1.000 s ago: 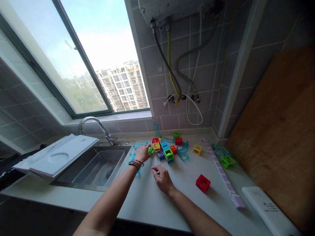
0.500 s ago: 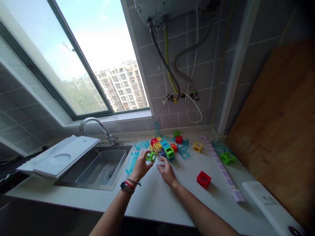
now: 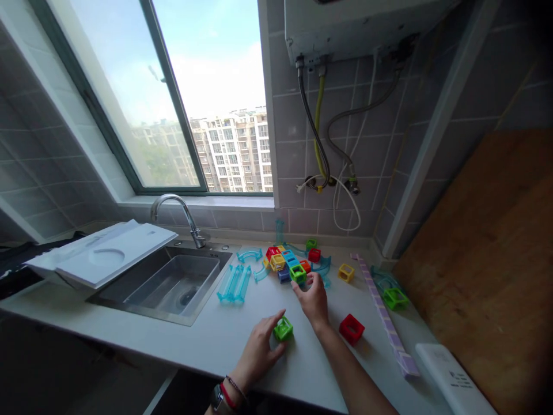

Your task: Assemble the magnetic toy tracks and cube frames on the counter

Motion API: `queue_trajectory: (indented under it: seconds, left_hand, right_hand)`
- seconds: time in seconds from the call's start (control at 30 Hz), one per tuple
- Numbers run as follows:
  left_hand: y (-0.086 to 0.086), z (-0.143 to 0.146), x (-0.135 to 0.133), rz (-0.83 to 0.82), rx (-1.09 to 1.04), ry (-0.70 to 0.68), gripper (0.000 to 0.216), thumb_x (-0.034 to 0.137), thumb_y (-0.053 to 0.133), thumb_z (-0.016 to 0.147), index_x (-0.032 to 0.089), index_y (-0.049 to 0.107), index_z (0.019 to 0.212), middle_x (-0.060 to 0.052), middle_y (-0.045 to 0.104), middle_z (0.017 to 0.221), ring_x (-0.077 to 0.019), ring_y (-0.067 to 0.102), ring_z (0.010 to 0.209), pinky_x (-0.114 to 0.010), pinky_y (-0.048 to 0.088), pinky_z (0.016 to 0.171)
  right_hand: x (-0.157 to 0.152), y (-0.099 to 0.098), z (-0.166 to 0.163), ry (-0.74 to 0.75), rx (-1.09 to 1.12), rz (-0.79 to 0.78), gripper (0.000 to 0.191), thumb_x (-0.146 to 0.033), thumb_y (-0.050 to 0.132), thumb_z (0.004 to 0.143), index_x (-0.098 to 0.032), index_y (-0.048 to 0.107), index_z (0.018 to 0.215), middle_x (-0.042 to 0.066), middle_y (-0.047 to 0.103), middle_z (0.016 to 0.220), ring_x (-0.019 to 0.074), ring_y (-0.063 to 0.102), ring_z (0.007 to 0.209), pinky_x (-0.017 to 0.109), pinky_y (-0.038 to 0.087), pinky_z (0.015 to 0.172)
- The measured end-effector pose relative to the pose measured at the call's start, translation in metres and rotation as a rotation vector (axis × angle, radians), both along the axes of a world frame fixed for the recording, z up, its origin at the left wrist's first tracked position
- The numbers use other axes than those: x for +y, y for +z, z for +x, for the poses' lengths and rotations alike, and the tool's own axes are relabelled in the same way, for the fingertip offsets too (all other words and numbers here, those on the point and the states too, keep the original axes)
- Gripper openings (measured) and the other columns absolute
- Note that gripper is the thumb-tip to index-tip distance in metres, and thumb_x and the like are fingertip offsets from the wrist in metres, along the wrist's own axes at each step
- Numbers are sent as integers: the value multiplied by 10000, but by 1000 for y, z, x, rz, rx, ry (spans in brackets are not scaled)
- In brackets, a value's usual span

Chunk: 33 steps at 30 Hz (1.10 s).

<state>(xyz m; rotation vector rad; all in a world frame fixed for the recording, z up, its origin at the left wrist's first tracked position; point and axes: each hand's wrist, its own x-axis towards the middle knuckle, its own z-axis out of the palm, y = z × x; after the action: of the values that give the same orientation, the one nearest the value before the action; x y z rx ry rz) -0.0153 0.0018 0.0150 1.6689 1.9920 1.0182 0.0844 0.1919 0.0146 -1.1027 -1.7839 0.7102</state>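
Observation:
My left hand (image 3: 258,349), with a watch and bracelets at the wrist, is low over the front of the counter. Its thumb and fingers are on either side of a loose green cube-frame block (image 3: 283,328). Farther back, my right hand (image 3: 313,298) has its thumb and fingertips at another green cube-frame block (image 3: 298,273), the near end of a cluster. Blue blocks (image 3: 289,257), a yellow block (image 3: 277,263), a red block (image 3: 272,252) and a dark blue block (image 3: 283,275) are in that cluster. Part of it is hidden behind my right hand.
Translucent blue track pieces (image 3: 234,283) lie left of the cluster, beside the sink (image 3: 181,311). A red block (image 3: 351,329), a yellow block (image 3: 346,272) and a purple strip (image 3: 389,323) are to the right. A white board (image 3: 108,251) partly covers the sink.
My left hand has brought its green block down and toward the counter's front edge. My right hand has moved forward to the green block at the cluster's end. The view has shifted.

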Motion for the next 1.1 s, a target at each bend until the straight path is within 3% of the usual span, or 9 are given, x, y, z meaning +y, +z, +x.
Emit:
queue_trajectory:
  seconds: [0.1, 0.17, 0.23, 0.3, 0.37, 0.5, 0.6, 0.9, 1.1]
  left_hand:
    - [1, 2, 11, 63, -77, -37, 1185, 352, 850, 681, 264, 107, 1600, -157, 292, 1614, -360, 377, 1438, -529, 379, 1154]
    - [10, -4, 23, 146, -147, -41, 1167, 432, 810, 740, 249, 46, 1603, -169, 188, 1647, -371, 311, 1470, -549, 387, 1139]
    - [22, -14, 38, 226, -179, -17, 768, 373, 600, 933, 274, 202, 1582, -140, 319, 1607, -318, 385, 1441, -521, 439, 1100]
    - [31, -24, 56, 297, -80, 7, 531, 255, 488, 982, 290, 400, 1504, -101, 468, 1521, -273, 449, 1399, -502, 436, 1111]
    - [35, -32, 78, 338, 97, 7, 556, 172, 530, 931, 293, 458, 1469, -81, 494, 1501, -266, 436, 1405, -512, 383, 1160]
    - [22, -38, 124, 303, 386, 47, 741, 116, 650, 816, 308, 424, 1495, -78, 331, 1607, -339, 261, 1493, -593, 294, 1188]
    - [8, -40, 148, 302, 480, 88, 652, 149, 674, 822, 315, 513, 1431, -67, 283, 1629, -383, 157, 1515, -649, 246, 1182]
    - [-6, -59, 172, 394, 417, 16, 383, 162, 559, 934, 258, 613, 1300, -57, 372, 1585, -299, 103, 1539, -564, 281, 1214]
    - [12, -67, 183, 380, 330, 0, 479, 202, 633, 900, 265, 559, 1369, -94, 335, 1602, -344, 153, 1526, -632, 273, 1185]
  right_hand:
    - [11, 0, -4, 0, -71, 45, 611, -552, 651, 781, -169, 483, 1226, 182, 611, 1178, 308, 590, 1082, 387, 489, 887]
    - [18, 0, -6, 39, -107, 39, 540, -540, 642, 788, -176, 529, 1172, 163, 640, 1129, 299, 615, 1054, 378, 487, 883]
    - [25, 1, -6, 86, -136, 32, 429, -517, 633, 795, -188, 584, 1065, 126, 678, 1023, 283, 650, 969, 364, 489, 853]
    - [29, 0, -4, 108, -135, 33, 372, -492, 628, 799, -188, 610, 1013, 109, 695, 967, 273, 665, 913, 354, 490, 827]
    - [31, -2, -2, 108, -102, 38, 380, -474, 629, 801, -177, 617, 1037, 117, 702, 977, 273, 667, 911, 352, 492, 825]
    - [30, -9, 1, 124, -22, 43, 411, -467, 635, 807, -169, 617, 1090, 132, 698, 1028, 275, 656, 943, 356, 500, 835]
    - [30, -10, 4, 116, 18, 50, 398, -464, 643, 805, -174, 627, 1077, 127, 700, 1025, 270, 651, 935, 358, 502, 833]
    - [24, 3, 12, 143, 226, -194, 398, -478, 630, 825, -165, 636, 1070, 93, 719, 945, 246, 666, 841, 351, 535, 758]
    - [25, 7, 17, 196, 501, -394, 517, -532, 659, 801, -169, 581, 1160, 99, 689, 1047, 240, 659, 889, 300, 565, 624]
